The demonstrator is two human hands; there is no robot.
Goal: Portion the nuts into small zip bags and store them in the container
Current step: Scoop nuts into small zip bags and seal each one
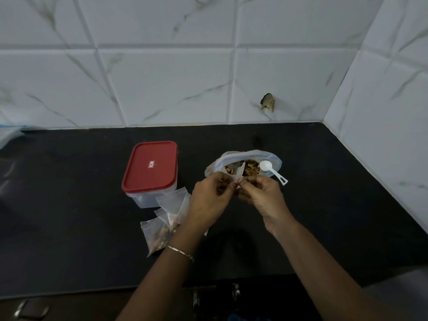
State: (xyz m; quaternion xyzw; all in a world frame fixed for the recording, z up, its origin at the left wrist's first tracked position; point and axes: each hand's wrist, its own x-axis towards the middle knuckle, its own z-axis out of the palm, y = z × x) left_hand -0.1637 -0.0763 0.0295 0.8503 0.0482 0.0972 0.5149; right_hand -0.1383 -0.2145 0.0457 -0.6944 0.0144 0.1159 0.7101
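Observation:
A large clear zip bag of nuts [245, 166] lies open on the black counter [324, 193], with a white plastic scoop [273, 171] resting on its right edge. In front of it, my left hand [209, 200] and my right hand [261, 195] both pinch a small clear zip bag [238, 174] by its top edge. A clear container with a red lid [150, 165] stands shut to the left. Several small filled zip bags [164, 223] lie in front of the container, partly hidden by my left forearm.
White marble-look tiled walls close the back and right of the counter, meeting in a corner at the far right. A chipped hole [268, 102] marks the back wall. Cabinet handles [236, 291] show below the counter's front edge. A blurred pale object [9, 135] sits at far left.

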